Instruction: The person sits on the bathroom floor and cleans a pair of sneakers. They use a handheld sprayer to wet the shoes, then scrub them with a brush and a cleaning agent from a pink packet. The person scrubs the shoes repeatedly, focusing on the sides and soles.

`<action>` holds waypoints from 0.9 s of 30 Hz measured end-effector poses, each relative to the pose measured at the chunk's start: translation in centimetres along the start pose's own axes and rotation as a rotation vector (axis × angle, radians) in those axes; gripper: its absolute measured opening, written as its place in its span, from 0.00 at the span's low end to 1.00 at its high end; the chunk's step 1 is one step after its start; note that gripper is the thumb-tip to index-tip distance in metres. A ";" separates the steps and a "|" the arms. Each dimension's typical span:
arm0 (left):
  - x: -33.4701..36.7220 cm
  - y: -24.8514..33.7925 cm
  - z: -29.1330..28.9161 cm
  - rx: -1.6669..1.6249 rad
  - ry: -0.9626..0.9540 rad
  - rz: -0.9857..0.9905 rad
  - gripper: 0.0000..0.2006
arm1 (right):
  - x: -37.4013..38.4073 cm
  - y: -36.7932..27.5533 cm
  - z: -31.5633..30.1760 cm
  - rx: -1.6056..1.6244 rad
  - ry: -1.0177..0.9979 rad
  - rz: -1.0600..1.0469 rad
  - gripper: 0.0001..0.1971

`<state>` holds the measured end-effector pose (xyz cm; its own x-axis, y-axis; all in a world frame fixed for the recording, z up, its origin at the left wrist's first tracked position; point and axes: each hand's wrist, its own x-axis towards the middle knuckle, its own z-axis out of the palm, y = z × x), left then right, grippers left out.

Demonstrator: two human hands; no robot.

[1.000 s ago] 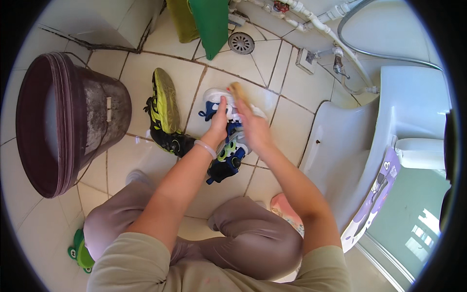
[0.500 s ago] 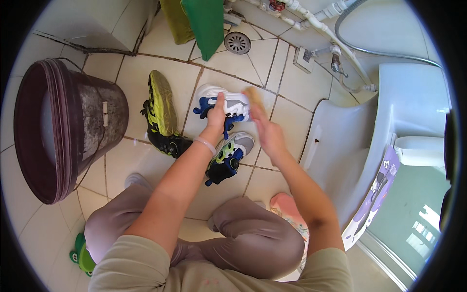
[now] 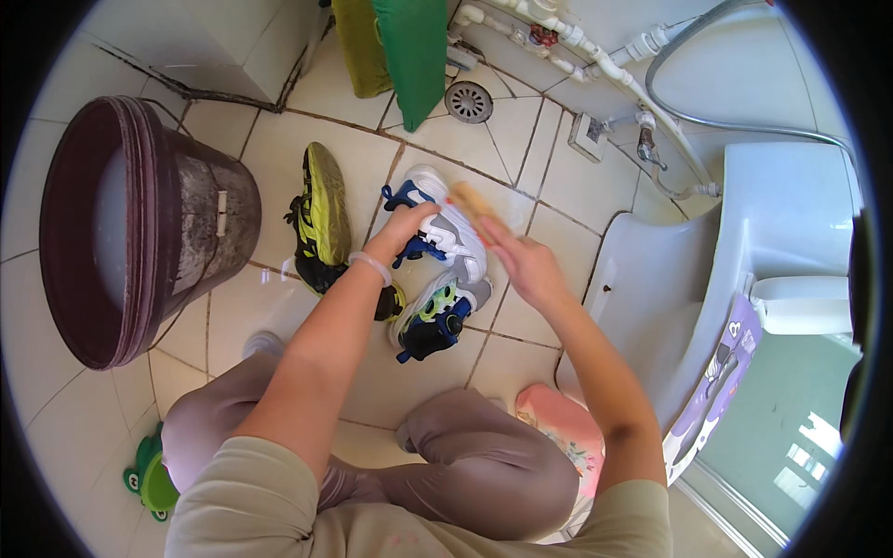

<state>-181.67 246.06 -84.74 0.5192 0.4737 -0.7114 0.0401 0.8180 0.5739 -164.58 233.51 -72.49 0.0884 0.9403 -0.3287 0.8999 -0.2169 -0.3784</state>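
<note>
My left hand is closed on a white, grey and blue sneaker, gripping it near the ankle opening. My right hand grips a scrubbing brush with a tan head, held against or very close to the sneaker's sole edge; the bristles are hard to make out. Just below, a blue, black and green sneaker lies on the tiles, close to the held shoe's toe. Left of my left hand, a yellow-green and black shoe rests on its side, with another dark shoe partly hidden behind my left forearm.
A dark maroon bucket with whitish contents stands at the left. Beyond the shoes are a round floor drain and a green board-like thing. A white ceramic basin is at the right, pipes behind. A green frog-shaped item sits lower left.
The held sneaker has turned, its toe swinging nearer to me. The brush has shifted slightly left along the sole's side. My view has moved a little.
</note>
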 end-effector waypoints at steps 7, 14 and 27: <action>1.8 -0.5 -1.3 0.362 0.123 0.022 0.22 | 12.1 -4.7 4.1 -0.096 0.105 -0.181 0.21; 0.1 -0.2 -0.9 0.142 -0.016 0.148 0.19 | 2.7 -1.9 1.8 -0.183 -0.028 -0.088 0.21; 0.0 0.1 -1.3 0.173 -0.035 0.108 0.17 | 3.8 -2.6 2.0 -0.223 -0.059 -0.065 0.23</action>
<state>-182.77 246.63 -85.23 0.5580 0.5412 -0.6291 0.1267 0.6937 0.7091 -167.44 237.09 -74.42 0.0082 0.9319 -0.3625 0.9756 -0.0871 -0.2017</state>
